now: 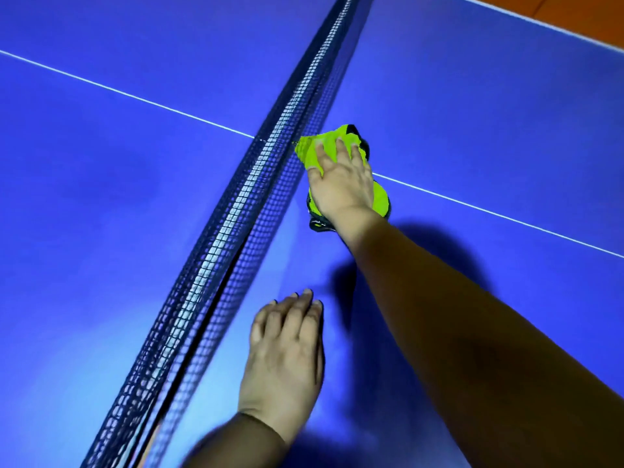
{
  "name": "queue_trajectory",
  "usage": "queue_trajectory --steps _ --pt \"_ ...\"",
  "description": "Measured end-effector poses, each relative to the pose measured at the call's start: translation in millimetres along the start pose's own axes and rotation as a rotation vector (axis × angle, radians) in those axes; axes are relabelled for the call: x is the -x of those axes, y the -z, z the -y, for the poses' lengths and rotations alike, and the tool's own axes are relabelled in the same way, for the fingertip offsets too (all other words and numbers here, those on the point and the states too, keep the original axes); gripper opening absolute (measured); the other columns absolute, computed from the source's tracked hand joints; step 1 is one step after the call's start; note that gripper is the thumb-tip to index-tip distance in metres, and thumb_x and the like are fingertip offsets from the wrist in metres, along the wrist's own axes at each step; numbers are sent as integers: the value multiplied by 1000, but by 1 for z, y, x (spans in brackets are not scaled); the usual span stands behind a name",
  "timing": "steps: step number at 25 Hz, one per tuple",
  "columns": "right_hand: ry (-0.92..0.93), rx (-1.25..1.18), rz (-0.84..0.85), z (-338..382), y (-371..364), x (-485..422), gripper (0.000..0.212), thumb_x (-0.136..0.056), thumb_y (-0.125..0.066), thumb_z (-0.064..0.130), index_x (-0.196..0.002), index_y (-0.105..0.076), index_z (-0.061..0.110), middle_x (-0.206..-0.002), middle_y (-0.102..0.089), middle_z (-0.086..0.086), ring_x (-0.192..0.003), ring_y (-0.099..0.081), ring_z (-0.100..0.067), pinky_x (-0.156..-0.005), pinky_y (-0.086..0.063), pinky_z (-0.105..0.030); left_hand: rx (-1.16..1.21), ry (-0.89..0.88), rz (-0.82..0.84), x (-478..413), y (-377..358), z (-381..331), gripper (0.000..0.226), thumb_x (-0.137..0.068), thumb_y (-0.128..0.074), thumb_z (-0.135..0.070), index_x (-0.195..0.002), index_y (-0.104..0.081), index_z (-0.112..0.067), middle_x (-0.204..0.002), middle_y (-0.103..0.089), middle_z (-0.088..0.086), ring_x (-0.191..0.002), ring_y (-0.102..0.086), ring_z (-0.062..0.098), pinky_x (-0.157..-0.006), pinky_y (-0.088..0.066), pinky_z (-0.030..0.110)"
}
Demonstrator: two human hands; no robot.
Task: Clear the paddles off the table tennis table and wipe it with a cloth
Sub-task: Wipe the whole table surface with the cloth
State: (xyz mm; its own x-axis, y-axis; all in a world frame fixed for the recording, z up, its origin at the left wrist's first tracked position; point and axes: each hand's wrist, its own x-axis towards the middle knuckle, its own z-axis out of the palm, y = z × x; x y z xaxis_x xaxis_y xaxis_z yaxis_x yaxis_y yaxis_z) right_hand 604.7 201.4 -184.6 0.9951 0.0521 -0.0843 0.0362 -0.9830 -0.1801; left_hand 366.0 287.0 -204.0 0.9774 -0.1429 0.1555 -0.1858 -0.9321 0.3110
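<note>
A bright yellow-green cloth with dark edging lies on the blue table tennis table, just right of the net and on the white centre line. My right hand presses flat on the cloth with its fingers straight and spread. My left hand rests flat on the table surface nearer to me, close beside the net, holding nothing. No paddles are in view.
The dark mesh net runs diagonally from the top centre to the bottom left. A white centre line crosses the table. The table's white far edge and orange floor show at the top right.
</note>
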Motion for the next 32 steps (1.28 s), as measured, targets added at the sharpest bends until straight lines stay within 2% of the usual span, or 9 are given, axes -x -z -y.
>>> queue_trajectory --steps 5,8,11,16,19,22,24,28,32 --pt "237 -12 60 10 -2 3 47 -98 -37 43 -145 -36 37 -161 -11 6 -148 -1 -18 -118 -2 -38 20 -3 -51 -2 -4 7 35 -79 -60 -16 -113 -63 -11 -118 -61 7 -109 -52 24 -99 -34 42" --pt "345 -37 96 0 0 31 50 -98 -39 42 -146 -31 40 -160 -11 8 -148 0 -15 -118 -1 -35 -7 18 -54 -3 1 6 31 -81 -58 -19 -112 -63 -13 -117 -61 5 -108 -50 22 -98 -34 39" --pt "338 -66 87 -29 4 68 53 -97 -41 40 -148 -27 39 -160 -11 10 -148 -1 -12 -118 -2 -33 -44 30 -31 1 5 -1 30 -84 -54 -21 -111 -64 -14 -118 -61 5 -106 -54 25 -94 -35 38" --pt "101 -76 -23 -136 16 120 54 -98 -41 39 -149 -28 34 -160 -15 7 -148 -5 -15 -118 -6 -34 -164 57 -17 5 17 -21 38 -83 -41 -28 -107 -66 -11 -114 -64 9 -103 -57 28 -87 -33 37" --pt "-37 -106 -68 -208 27 139 53 -98 -42 38 -149 -29 32 -160 -16 5 -148 -8 -17 -117 -8 -36 -152 105 -7 11 10 -70 41 -79 -41 -30 -106 -65 -12 -112 -63 8 -101 -54 30 -86 -32 39" --pt "-119 -111 -118 -272 34 160 54 -96 -39 41 -148 -33 29 -159 -21 1 -147 -13 -22 -117 -12 -37 -67 -8 -14 16 -12 -144 39 -78 -45 -28 -107 -65 -13 -110 -63 5 -102 -50 25 -88 -33 37" --pt "-185 -136 -157 -315 41 181 61 -88 -32 42 -146 -38 24 -157 -27 -5 -146 -18 -26 -116 -14 -37 -33 -70 -23 15 -24 -185 39 -78 -45 -28 -107 -65 -12 -109 -64 5 -103 -47 23 -89 -32 35" --pt "-333 -49 -129 -394 53 222 67 -87 -20 40 -146 -37 16 -155 -28 -13 -144 -21 -29 -116 -14 -38 -31 -92 -39 24 -33 -223 41 -77 -43 -28 -107 -65 -12 -106 -64 6 -101 -45 22 -88 -31 35" --pt "-537 -93 -140 -421 58 268 53 -99 -42 30 -150 -30 18 -158 -19 -14 -145 -16 -32 -116 -14 -38 -4 -116 -27 41 -30 -217 43 -76 -40 -29 -106 -66 -11 -108 -65 7 -101 -45 22 -88 -31 37"
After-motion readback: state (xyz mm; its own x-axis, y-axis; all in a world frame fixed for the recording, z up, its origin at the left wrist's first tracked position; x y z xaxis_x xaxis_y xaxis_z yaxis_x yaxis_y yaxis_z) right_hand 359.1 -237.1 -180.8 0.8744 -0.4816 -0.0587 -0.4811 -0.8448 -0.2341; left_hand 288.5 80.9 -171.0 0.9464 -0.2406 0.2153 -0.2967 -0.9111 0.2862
